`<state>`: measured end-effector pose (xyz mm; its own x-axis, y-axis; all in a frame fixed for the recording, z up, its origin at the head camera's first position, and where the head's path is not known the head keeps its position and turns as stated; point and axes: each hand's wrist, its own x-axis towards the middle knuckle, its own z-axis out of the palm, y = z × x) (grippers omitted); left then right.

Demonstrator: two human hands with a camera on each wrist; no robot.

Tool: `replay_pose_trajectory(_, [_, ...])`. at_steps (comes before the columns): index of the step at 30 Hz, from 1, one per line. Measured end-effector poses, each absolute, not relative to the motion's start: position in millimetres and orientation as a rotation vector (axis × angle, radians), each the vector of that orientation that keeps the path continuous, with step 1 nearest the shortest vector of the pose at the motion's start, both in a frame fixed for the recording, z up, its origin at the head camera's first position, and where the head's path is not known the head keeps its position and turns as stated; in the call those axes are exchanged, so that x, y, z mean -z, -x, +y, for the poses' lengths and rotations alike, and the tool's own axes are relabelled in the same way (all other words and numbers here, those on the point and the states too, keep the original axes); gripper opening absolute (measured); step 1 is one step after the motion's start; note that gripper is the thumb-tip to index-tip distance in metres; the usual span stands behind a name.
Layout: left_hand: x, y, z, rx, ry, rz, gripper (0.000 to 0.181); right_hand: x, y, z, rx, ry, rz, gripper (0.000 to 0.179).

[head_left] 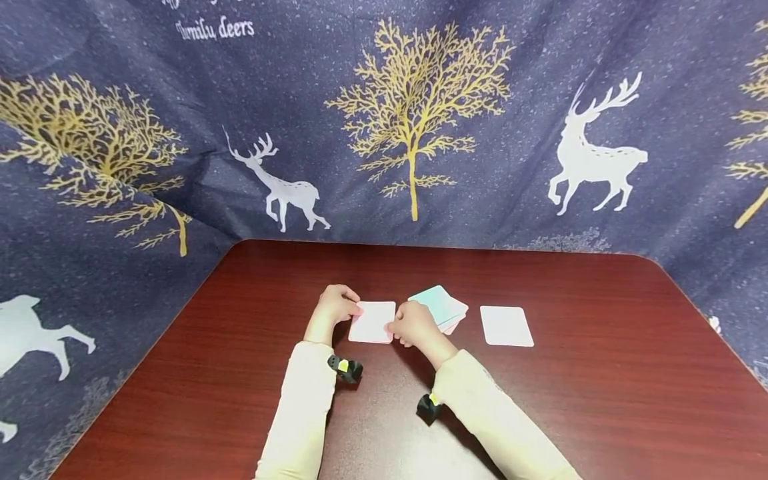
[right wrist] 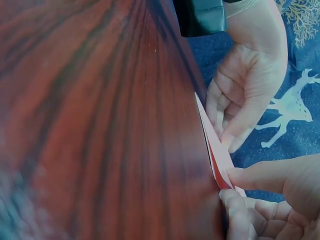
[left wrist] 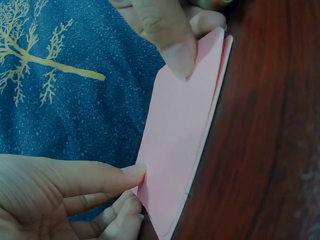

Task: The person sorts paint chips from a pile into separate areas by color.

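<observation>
A few thin pink square cards [head_left: 373,322], stacked together, lie between my two hands; in the head view their tops look almost white. My left hand [head_left: 337,305] pinches the left edge with thumb and fingers. At the right edge, my right hand [head_left: 415,323] pinches the same cards [right wrist: 216,145] between thumb and fingers. In the left wrist view, the right thumb [left wrist: 180,59] lies on the pink face, and the card edges are slightly spread apart. Just behind the right hand sits a loose pile of cards [head_left: 433,303], light green on top with pink-white ones beneath, partly covered by that hand.
A single white-looking square card [head_left: 506,326] lies to the right on the red-brown wooden table [head_left: 600,400]. Dark blue cloth [head_left: 510,200] with deer and trees hangs behind the table. Each wrist wears a small black camera, the left one [head_left: 351,371] over the table.
</observation>
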<state>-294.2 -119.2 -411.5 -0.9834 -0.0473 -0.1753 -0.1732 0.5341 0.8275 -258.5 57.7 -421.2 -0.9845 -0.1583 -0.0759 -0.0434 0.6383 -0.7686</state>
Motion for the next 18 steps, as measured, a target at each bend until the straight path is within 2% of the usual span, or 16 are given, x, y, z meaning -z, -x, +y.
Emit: replay_pose_trajectory(18, [415.8, 295.0, -115.9, -1.328, 0.210, 2.721, 0.024, 418.0, 256.4, 59.1, 1.139, 0.249, 2.830, 0.022])
